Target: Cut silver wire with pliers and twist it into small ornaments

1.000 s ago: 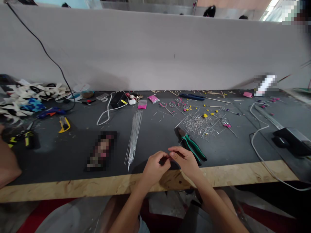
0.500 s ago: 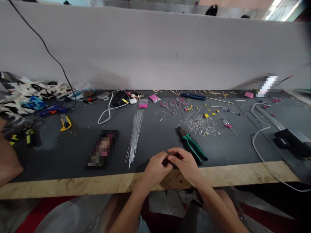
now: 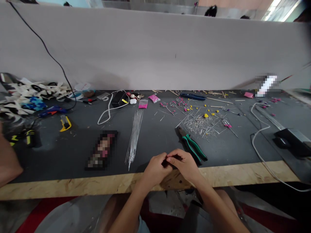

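Note:
Over the front edge of the dark table, my left hand (image 3: 157, 168) and my right hand (image 3: 184, 163) meet at the fingertips. Both are closed in a pinch, and whatever they hold is hidden or too small to make out. Just beyond my right hand lie pliers (image 3: 193, 147) with green handles, jaws pointing away. A bundle of thin silvery wires (image 3: 134, 139) rests to the left of my left hand. Farther off to the right is a loose heap of short cut wires (image 3: 201, 124), with small yellow lumps (image 3: 206, 115) among them.
A pixelated flat dark object (image 3: 102, 150) lies left of the wires. Beyond are a yellow cutter (image 3: 65, 123), a blue glue gun (image 3: 52, 111), pink packets (image 3: 143, 104) and a white cable (image 3: 108, 111). Another person's arm (image 3: 8, 158) reaches in at left. A black device (image 3: 293, 142) sits at right.
My hands stay together in nearly the same place; the fingers of my right hand have shifted slightly. Nothing on the table has visibly moved.

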`<state>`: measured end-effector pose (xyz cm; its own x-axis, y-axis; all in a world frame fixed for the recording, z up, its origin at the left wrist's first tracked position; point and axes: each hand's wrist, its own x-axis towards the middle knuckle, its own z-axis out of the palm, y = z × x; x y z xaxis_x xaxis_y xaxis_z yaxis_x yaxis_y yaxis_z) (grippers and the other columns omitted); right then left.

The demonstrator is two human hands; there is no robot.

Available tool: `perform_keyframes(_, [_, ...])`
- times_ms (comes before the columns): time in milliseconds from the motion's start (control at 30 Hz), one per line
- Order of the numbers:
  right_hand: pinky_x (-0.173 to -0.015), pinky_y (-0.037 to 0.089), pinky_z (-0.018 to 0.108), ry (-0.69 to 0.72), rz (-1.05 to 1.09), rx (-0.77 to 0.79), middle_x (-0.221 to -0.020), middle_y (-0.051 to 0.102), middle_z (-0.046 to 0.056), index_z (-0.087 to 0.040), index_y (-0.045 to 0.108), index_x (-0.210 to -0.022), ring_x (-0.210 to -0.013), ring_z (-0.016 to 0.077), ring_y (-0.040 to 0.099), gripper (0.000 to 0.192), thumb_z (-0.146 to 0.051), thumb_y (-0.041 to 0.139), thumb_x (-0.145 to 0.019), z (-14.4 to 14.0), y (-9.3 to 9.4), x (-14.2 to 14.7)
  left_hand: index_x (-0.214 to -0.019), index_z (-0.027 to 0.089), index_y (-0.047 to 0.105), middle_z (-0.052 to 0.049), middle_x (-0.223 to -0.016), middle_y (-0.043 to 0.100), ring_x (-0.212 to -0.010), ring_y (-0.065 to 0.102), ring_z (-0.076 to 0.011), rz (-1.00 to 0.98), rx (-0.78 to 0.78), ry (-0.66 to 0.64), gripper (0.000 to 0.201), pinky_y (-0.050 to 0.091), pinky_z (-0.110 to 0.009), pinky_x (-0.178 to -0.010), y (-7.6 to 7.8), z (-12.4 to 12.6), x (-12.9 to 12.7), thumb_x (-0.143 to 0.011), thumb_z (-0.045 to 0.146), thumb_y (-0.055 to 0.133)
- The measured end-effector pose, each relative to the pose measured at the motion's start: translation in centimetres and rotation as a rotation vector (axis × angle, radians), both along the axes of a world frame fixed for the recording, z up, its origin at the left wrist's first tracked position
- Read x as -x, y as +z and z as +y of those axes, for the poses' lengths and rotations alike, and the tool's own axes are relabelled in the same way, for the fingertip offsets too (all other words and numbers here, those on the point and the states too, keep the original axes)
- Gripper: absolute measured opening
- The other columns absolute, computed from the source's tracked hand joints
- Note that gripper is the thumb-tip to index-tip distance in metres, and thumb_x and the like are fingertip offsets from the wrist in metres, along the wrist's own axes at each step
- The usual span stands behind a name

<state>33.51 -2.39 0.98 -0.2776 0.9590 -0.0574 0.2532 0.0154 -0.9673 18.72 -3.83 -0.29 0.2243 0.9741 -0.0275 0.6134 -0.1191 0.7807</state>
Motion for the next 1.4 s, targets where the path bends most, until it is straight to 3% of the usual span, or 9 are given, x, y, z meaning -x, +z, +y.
perform_keyframes(300, [-0.07, 0.047, 0.026, -0.015, 0.078, 0.055, -0.079, 0.068, 0.002, -0.02, 0.068, -0.081, -0.076, 0.016, 0.062, 0.011, -0.03, 0.065, -0.077, 0.0, -0.3, -0.1, -0.068, 0.018, 0.052, 0.004, -0.059, 0.051, -0.053, 0.038, -0.0093, -0.037, 0.024, 0.01, 0.007, 0.028, -0.022, -0.051, 0.0, -0.1, 0.1, -0.071, 0.015, 0.047])
perform_keyframes(667, [-0.068, 0.046, 0.025, 0.054, 0.113, 0.016, -0.077, 0.068, 0.001, -0.021, 0.068, -0.079, -0.074, 0.0148, 0.061, 0.009, -0.03, 0.065, -0.078, 0.1, -0.7, -0.5, -0.063, 0.016, 0.055, 0.007, -0.053, 0.046, -0.051, 0.036, -0.008, -0.108, 0.109, 0.063, 0.009, 0.027, -0.02, -0.049, 0.5, 0.0, -0.1, -0.069, 0.021, 0.049])
perform_keyframes(933, [-0.072, 0.045, 0.027, 0.101, 0.085, -0.034, -0.079, 0.067, 0.001, -0.021, 0.068, -0.081, -0.076, 0.015, 0.06, 0.007, -0.027, 0.065, -0.078, 0.2, -0.5, -0.7, -0.073, 0.016, 0.062, 0.005, -0.059, 0.054, -0.056, 0.043, -0.0096, -0.212, 0.182, 0.054, 0.011, 0.032, -0.02, -0.053, 0.1, 0.2, 0.2, -0.068, 0.019, 0.052])
perform_keyframes(1167, [-0.07, 0.046, 0.025, -0.004, 0.184, 0.028, -0.08, 0.067, 0.0, -0.022, 0.068, -0.082, -0.076, 0.014, 0.06, 0.008, -0.028, 0.066, -0.078, 0.5, -0.4, 0.0, -0.078, 0.016, 0.061, 0.002, -0.068, 0.061, -0.061, 0.052, -0.0115, -0.308, 0.096, 0.113, 0.012, 0.04, -0.021, -0.058, -0.1, 0.2, 0.7, -0.077, 0.023, 0.052])
perform_keyframes(1400, [-0.067, 0.046, 0.024, -0.064, 0.247, 0.073, -0.077, 0.067, -0.001, -0.022, 0.068, -0.081, -0.073, 0.0133, 0.06, 0.01, -0.03, 0.068, -0.076, 0.4, -0.6, 0.8, -0.078, 0.018, 0.06, 0.002, -0.071, 0.065, -0.065, 0.058, -0.012, -0.25, -0.018, 0.127, 0.01, 0.043, -0.021, -0.063, 0.6, 0.0, 0.8, -0.075, 0.017, 0.051])
